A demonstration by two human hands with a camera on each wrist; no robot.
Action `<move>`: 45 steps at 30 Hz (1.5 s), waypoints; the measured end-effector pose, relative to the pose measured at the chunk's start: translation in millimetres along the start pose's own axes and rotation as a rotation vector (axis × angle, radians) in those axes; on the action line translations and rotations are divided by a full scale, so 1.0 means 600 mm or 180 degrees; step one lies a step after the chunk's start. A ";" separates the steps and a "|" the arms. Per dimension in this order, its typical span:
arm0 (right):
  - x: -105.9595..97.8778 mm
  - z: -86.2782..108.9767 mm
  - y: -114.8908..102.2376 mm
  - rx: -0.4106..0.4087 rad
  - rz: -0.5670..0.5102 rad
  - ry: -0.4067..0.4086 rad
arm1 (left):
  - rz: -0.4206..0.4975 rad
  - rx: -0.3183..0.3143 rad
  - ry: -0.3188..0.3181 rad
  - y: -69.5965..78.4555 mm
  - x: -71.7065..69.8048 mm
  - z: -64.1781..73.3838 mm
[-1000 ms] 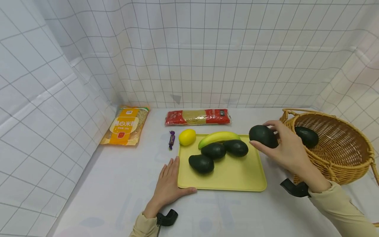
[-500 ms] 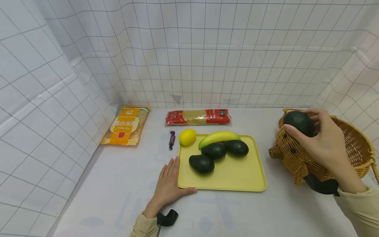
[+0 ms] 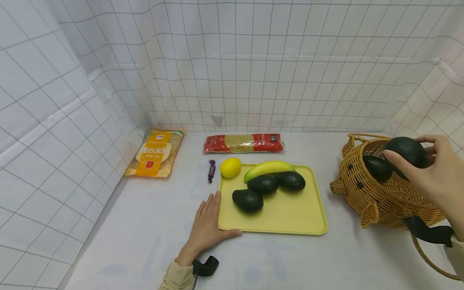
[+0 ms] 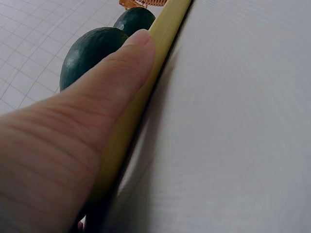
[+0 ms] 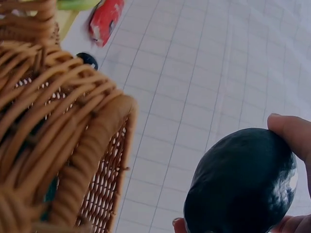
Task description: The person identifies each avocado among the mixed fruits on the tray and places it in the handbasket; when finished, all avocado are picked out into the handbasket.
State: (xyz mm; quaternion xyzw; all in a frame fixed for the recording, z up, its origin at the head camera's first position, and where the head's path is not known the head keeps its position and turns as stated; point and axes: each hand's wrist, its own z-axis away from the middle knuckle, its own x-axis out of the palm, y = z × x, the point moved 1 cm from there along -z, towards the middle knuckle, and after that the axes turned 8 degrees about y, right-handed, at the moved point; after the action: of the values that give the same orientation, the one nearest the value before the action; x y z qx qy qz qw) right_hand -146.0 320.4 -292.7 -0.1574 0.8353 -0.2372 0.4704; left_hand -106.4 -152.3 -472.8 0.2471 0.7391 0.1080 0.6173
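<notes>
My right hand (image 3: pixel 440 173) grips a dark green avocado (image 3: pixel 406 151) over the opening of a pig-shaped wicker basket (image 3: pixel 366 193). Inside the basket another avocado (image 3: pixel 378 167) shows. In the right wrist view the gripped avocado (image 5: pixel 240 182) hangs beside the basket's woven rim (image 5: pixel 97 150). My left hand (image 3: pixel 207 225) lies with straight fingers at the near left corner of a yellow tray (image 3: pixel 290 217), its thumb along the front edge. On the tray are several avocados (image 3: pixel 248 200) and a green-yellow banana (image 3: pixel 270 169). A lemon (image 3: pixel 230 167) sits at its far left corner.
A red pack of noodles (image 3: pixel 243 143) lies behind the tray. Left of the lemon is a small purple wrapped candy (image 3: pixel 211 171). An orange pack of noodles (image 3: pixel 156 154) rests at the far left, by the checked curtain (image 3: pixel 90 133).
My right hand has carried the avocado rightward from above the tray's right edge to over the basket. The left hand and the fruit on the tray have stayed put.
</notes>
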 end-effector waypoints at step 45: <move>0.012 -0.030 0.064 0.0015 0.0846 -0.1189 | 0.0014 0.0029 0.0046 0.001 0.001 0.000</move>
State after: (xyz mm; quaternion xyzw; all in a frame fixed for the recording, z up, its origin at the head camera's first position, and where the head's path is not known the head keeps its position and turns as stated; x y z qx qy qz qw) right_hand -166.5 353.9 -310.6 -0.0861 0.7465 -0.1419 0.6444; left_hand -106.2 -151.5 -473.3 0.2508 0.7434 0.1078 0.6106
